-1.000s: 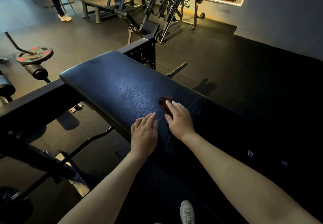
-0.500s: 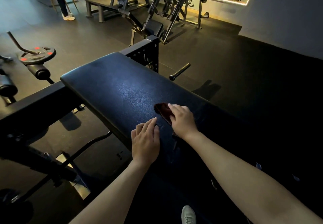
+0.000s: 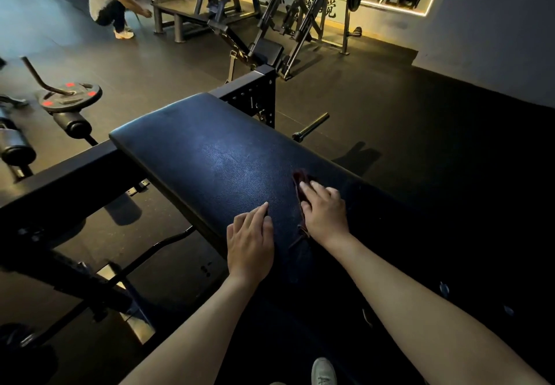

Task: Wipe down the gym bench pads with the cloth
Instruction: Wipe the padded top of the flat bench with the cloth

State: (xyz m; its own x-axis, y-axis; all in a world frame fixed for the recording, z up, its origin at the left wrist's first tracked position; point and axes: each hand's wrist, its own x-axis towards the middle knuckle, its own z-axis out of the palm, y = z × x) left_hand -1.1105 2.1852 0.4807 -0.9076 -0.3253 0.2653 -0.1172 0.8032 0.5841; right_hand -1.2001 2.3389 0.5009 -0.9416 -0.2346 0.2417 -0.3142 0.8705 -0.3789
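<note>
The right hand (image 3: 326, 213) lies flat on the cloth (image 3: 300, 178), fingers fairly straight and pressing down rather than curled round it. This is a press, not a pinch. The dark red cloth shows only as a rumpled edge past the fingertips and a thin strip trailing back along the thumb side towards the wrist. Beneath it is the bench pad (image 3: 210, 150), with the cloth lying about midway along its length. Just beside the wiping hand, towards the near-left edge of the pad, the left hand (image 3: 250, 243) rests palm down and holds nothing, its fingers loose. Since only downward pressure keeps the cloth in place, a quick stroke could let it bunch up or slide out, leaving bare skin rubbing the vinyl. The trailing strip could also fold under the palm. The left hand sits close enough to the edge that leaning on it could make it slip off towards the black frame (image 3: 60, 180) below. Most of the cloth is hidden under the hand, and the right thumb cannot be seen. Beyond the wiping hand, the right part of the pad sinks into shadow, so its edge and any dirt or damp patches there cannot be made out. The arms cover the near end.
</note>
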